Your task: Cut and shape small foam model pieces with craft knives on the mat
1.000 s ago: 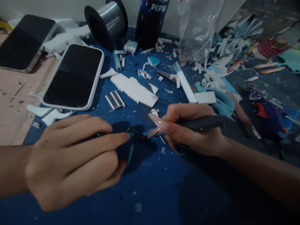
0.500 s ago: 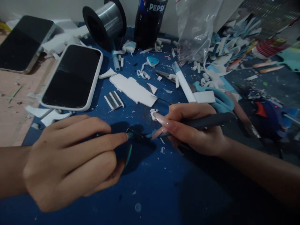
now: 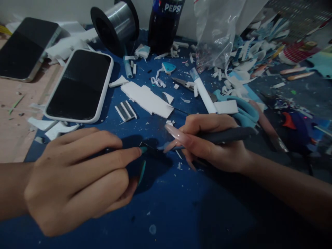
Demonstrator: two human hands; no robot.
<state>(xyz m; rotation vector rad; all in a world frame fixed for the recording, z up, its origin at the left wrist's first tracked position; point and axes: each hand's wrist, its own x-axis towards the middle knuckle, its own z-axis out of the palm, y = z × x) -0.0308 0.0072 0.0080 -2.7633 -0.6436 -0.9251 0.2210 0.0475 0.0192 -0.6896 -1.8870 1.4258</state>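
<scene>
My right hand (image 3: 210, 145) is closed around a dark grey craft knife (image 3: 228, 134), its tip pointing left at a small dark piece (image 3: 149, 148) on the blue mat (image 3: 176, 207). My left hand (image 3: 77, 173) lies low on the mat with its fingers curled; one fingertip with a teal nail presses the left end of that piece. The knife tip and the fingertip are a few centimetres apart. What the piece is made of I cannot make out.
Two phones (image 3: 80, 84) (image 3: 27, 46) lie at the left. A wire spool (image 3: 116, 26), a Pepsi bottle (image 3: 166, 24) and a clear bag (image 3: 220, 31) stand at the back. White foam pieces (image 3: 147, 98), a white tube (image 3: 203, 90), teal-handled scissors (image 3: 240, 110) and scraps litter the middle and right.
My right hand with the knife has shifted slightly back and forth by the small piece. My left hand has stayed pressing in the same place.
</scene>
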